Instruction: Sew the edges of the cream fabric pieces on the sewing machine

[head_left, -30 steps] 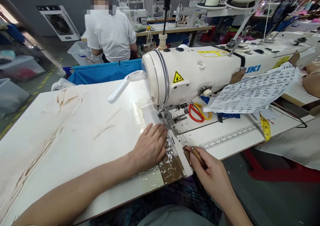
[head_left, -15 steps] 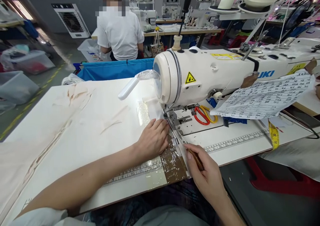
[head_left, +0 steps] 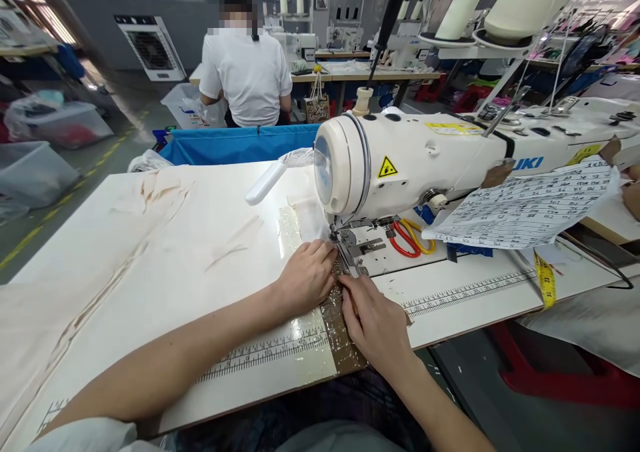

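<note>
One broad white table [head_left: 435, 325] with black printed ruler scales carries one white metal sewing machine [head_left: 400, 162] with blue lettering. One white sheet of lined, handwritten paper [head_left: 525, 205] leans at its front. Two bare hands work beneath the needle end: the left hand [head_left: 307, 275] lies flat, fingers close together, whether pinching anything I cannot tell; the right hand [head_left: 377, 325] curls narrowly round one slim brown handle [head_left: 355, 304], mostly hidden. One thin white piece of material [head_left: 307, 220] lies just beyond the left fingertips. Nearby sits one pair of red-and-yellow-handled scissors [head_left: 404, 240].
</note>
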`<state>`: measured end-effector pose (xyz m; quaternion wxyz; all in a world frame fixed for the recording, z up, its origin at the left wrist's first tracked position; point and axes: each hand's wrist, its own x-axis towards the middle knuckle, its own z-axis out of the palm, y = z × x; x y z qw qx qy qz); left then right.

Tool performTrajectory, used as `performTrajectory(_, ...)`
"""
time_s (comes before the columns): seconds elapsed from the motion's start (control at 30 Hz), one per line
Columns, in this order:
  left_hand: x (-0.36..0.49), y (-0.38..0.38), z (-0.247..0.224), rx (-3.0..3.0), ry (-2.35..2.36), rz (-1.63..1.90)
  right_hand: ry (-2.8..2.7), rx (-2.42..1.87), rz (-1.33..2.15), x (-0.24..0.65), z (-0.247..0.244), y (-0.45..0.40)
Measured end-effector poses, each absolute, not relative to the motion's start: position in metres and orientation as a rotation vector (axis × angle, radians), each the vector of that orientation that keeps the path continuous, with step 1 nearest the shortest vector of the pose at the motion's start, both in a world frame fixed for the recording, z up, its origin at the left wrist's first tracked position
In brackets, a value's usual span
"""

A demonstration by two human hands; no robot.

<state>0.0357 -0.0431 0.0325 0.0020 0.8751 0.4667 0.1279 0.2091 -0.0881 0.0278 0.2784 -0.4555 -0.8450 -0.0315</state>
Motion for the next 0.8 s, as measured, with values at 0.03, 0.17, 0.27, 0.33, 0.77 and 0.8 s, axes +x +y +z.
performTrajectory(0.03,0.036,-0.043,0.033,2.751,1.465,0.403,-2.276,-1.231,-0.103,0.209,0.028,-0.088)
performTrajectory(0.17,0.036,-0.043,0.032,2.764,1.469,0.408,-2.308,-1.269,-0.133,0.208,0.026,-0.087)
performTrajectory(0.27,0.036,-0.043,0.032,2.760,1.473,0.409,-2.320,-1.300,-0.155,0.207,0.026,-0.088)
performTrajectory(0.33,0.036,-0.043,0.031,2.745,1.487,0.410,-2.332,-1.320,-0.177,0.206,0.025,-0.089)
performTrajectory(0.77,0.021,-0.032,0.036,2.658,1.496,0.577,-2.304,-1.266,-0.123,0.212,0.032,-0.093)
performTrajectory(0.8,0.019,-0.029,0.038,2.633,1.509,0.603,-2.276,-1.204,-0.067,0.221,0.032,-0.093)
